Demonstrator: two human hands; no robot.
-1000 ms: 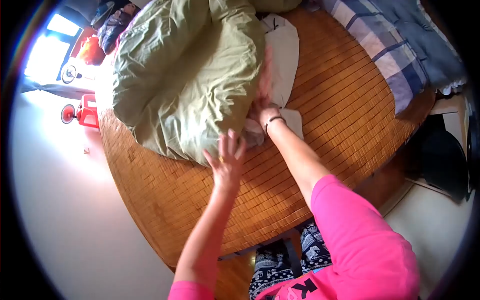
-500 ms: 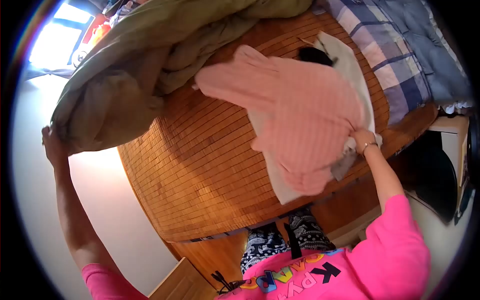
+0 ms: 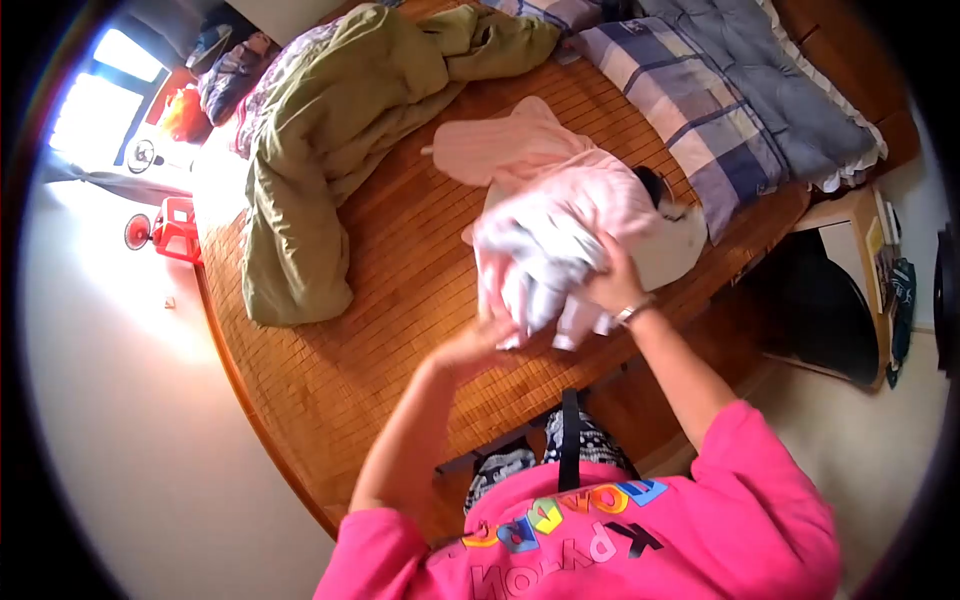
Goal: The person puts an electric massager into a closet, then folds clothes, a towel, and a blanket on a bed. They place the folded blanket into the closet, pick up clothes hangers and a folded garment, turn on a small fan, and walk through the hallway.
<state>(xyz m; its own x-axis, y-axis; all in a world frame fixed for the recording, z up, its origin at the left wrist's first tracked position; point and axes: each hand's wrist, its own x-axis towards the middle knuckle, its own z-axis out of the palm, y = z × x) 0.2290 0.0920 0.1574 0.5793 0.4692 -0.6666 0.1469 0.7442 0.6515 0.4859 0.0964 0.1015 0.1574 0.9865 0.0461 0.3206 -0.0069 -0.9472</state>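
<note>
A bunched pink and white garment (image 3: 560, 215) lies on the bed's woven mat, partly over a white cloth (image 3: 668, 248). My right hand (image 3: 612, 280) is closed on the garment's near right part. At its near left edge, my left hand (image 3: 478, 345) touches the fabric, its fingers smeared by motion and partly hidden, so their grip is unclear. A small black item (image 3: 652, 188) sits beside the garment's right side.
A green blanket (image 3: 310, 170) covers the mat's far left. Plaid bedding (image 3: 690, 110) and a grey cushion (image 3: 760, 90) lie at the far right. A red plastic stool (image 3: 178, 232) stands beyond the left edge. Right of the bed is a cabinet (image 3: 862, 240).
My left hand has let go of the green blanket and moved right to the garment. The blanket lies lower and farther away. The garment is more bunched, its white part showing, with my right hand farther left.
</note>
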